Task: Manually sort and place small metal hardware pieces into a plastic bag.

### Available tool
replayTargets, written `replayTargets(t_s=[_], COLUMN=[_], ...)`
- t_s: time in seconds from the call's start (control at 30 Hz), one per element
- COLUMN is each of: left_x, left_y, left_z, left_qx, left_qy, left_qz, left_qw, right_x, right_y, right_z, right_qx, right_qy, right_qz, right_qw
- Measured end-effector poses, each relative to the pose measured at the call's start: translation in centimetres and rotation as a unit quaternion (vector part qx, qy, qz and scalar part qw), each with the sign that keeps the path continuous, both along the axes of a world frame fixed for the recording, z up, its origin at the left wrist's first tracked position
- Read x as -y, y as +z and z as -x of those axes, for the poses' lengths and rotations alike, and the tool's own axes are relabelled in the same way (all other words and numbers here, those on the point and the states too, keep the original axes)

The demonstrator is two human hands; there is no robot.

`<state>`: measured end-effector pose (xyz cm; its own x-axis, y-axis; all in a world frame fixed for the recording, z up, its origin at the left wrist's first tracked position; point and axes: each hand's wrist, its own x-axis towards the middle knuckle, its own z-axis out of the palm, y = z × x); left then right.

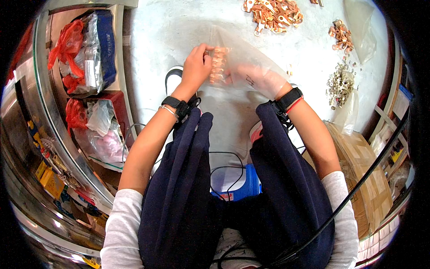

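Landmark: the clear plastic bag (244, 45), held above the pale floor (150, 40) in front of the seated person.

Hands: apart, one on each side of a row of copper connectors (218, 66). The left hand (197, 67) is outside the bag, fingers bent and closed on its left edge, against the row; the exact pinch at the fingertips is hidden. The right hand (257, 77) shows through the plastic, apparently inside the bag up to the wrist, fingers pointing left toward the row. Film blurs its fingertips; cannot tell whether they grip.

Connectors: stacked side by side, seen through the film at the left end of the bag. A dark pen mark (250, 80) shows on the plastic over the right hand.

Surroundings: a large heap of copper connectors (275, 17) lies on the floor beyond the bag, to its right. Farther right of the bag are a smaller copper heap (341, 36) and, nearer the person, a heap of small silvery parts (340, 85). A cardboard box (363, 175) stands right of the bag and closer to the person. Well left of the bag, a red plastic bag (69, 47) sits among packages on a shelf. A blue stool (253, 181) shows between the legs, on the person's side of the bag.
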<state>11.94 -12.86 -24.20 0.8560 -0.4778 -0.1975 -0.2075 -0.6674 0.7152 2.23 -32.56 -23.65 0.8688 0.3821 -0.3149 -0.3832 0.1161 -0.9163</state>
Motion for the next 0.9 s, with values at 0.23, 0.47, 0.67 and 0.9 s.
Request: replayTargets(t_s=[0.23,0.47,0.67,0.9], left_x=[0.3,0.7,0.5,0.4], left_y=[0.5,0.8,0.4,0.4], left_z=[-0.2,0.3,0.4,0.1], left_qx=[0.014,0.028,0.021,0.024], left_qy=[-0.006,-0.044,-0.045,-0.053], left_qz=[0.017,-0.020,-0.013,-0.012], left_qw=[1.000,0.998,0.999,0.998], right_x=[0.6,1.9,8.4,8.7], right_y=[-1.4,-1.5,3.0,2.4], right_z=[0.4,1.4,3.7,5.0], right_qx=[0.018,0.020,-0.119,-0.112], right_qy=[0.064,0.029,-0.085,-0.156], right_qz=[0.043,0.188,0.454,0.600], right_qw=[0.997,0.982,0.879,0.776])
